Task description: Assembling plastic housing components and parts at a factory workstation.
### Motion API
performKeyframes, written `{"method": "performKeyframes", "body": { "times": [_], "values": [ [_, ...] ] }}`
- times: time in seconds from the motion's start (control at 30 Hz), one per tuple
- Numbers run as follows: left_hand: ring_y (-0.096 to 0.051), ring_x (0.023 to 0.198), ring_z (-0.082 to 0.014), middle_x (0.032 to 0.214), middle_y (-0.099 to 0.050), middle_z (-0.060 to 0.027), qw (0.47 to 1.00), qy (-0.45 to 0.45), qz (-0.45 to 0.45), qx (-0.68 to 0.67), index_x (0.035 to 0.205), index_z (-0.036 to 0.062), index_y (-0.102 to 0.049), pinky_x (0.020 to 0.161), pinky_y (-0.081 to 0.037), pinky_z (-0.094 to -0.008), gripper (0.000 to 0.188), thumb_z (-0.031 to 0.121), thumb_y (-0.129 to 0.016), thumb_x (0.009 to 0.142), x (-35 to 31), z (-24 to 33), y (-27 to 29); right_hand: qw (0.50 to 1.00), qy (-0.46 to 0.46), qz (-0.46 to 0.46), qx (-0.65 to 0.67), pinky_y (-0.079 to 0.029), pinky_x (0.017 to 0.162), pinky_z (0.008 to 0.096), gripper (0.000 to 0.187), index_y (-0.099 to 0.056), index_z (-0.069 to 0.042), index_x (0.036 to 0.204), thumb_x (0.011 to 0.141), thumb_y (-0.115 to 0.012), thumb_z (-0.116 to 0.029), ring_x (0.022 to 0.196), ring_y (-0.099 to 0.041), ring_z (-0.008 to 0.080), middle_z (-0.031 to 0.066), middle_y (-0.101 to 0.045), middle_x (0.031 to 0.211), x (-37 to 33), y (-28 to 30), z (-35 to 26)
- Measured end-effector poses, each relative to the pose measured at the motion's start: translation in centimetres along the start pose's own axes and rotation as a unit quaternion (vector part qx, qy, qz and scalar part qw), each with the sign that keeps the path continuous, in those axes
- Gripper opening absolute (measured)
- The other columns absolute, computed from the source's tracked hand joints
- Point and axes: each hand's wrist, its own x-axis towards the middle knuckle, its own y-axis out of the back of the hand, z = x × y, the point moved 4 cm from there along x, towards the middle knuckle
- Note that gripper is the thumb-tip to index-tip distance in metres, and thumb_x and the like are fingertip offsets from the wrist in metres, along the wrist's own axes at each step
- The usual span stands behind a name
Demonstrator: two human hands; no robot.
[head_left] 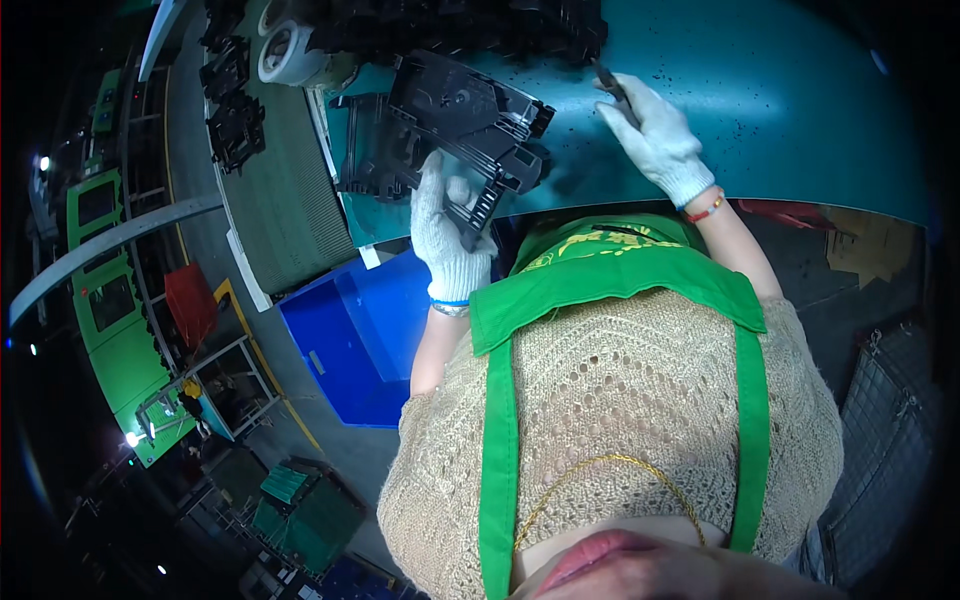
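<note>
A: In the head view, what am I looking at for the part?
B: I'm seeing a black plastic part (455,105), a broad flat panel running into ribbed, slotted framework at its near end. More black framework (368,150) is showing to its left; I'm not managing to tell whether it is one piece with it.
A: And where is it sitting?
B: It's lying over the green table (780,110), near the edge, just beyond the gloved left hand (448,235) and well to the left of the right one. I can't tell whether it's touching the tabletop.
A: The hands?
B: The left is gripping the part's near end, fingers partly curled around it. The gloved right hand (655,140) is closing around a slim dark tool (615,90), whose tip is pointing toward the heap of black parts (460,30).
</note>
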Motion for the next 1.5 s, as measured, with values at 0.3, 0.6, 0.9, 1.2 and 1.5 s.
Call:
{"method": "performKeyframes", "body": {
  "times": [0.3,0.6,0.9,1.2,1.5],
  "values": [
    [-0.051,0.04,-0.0122,0.071,-0.066,0.001,0.999,0.015,-0.019,0.022,0.121,0.0193,-0.068,0.031,-0.035,-0.0232,0.026,0.034,-0.067,0.1,0.7,-0.7,-0.4,0.982,0.179,0.05,-0.036,-0.053,0.089,0.0423,0.046,-0.06,-0.015,0.133,0.089,-0.074,-0.019,0.099,-0.064,0.0311,0.0101,-0.068,0.107,-1.5,0.3,-3.6],
    [-0.054,0.048,-0.0102,0.073,-0.061,0.0011,0.997,0.006,-0.058,0.048,0.132,0.0062,-0.061,0.036,-0.04,-0.022,0.037,0.028,-0.064,0.102,1.1,-1.4,-0.6,0.964,-0.096,-0.044,0.243,-0.053,0.091,0.0351,0.033,-0.065,-0.008,0.124,0.097,-0.067,-0.027,0.096,-0.067,0.0221,0.009,-0.07,0.101,-1.1,-1.3,0.5],
    [-0.053,0.063,-0.0078,0.078,-0.057,-0.0002,0.965,0.01,-0.12,0.233,0.126,0.0039,-0.056,0.056,-0.046,-0.023,0.028,0.015,-0.061,0.101,3.8,-4.7,1.5,0.948,0.174,-0.248,0.101,-0.057,0.088,0.0368,0.049,-0.06,-0.006,0.132,0.087,-0.076,-0.018,0.104,-0.068,0.0259,0.0124,-0.062,0.127,-3.9,-1.0,-6.3],
    [-0.07,0.098,-0.0311,0.105,-0.074,-0.0165,0.671,-0.048,-0.271,0.688,0.121,0.009,-0.069,0.089,-0.053,-0.0406,0.05,0.051,-0.05,0.102,4.2,1.1,2.0,0.91,0.157,-0.38,-0.039,-0.056,0.085,0.0473,0.033,-0.065,-0.009,0.122,0.09,-0.064,-0.013,0.1,-0.068,0.0388,0.0172,-0.068,0.111,-3.1,-4.8,-7.8],
    [-0.063,0.121,-0.0405,0.13,-0.065,-0.0246,0.495,-0.276,-0.044,0.822,0.155,0.0126,-0.039,0.106,-0.048,-0.0449,0.08,0.04,-0.07,0.086,18.0,15.3,7.1,0.927,-0.061,-0.303,0.211,-0.053,0.09,0.0314,0.03,-0.064,-0.001,0.11,0.082,-0.067,0.01,0.1,-0.065,0.0168,0.0077,-0.068,0.104,-4.7,3.9,-3.5]
  ]
}}
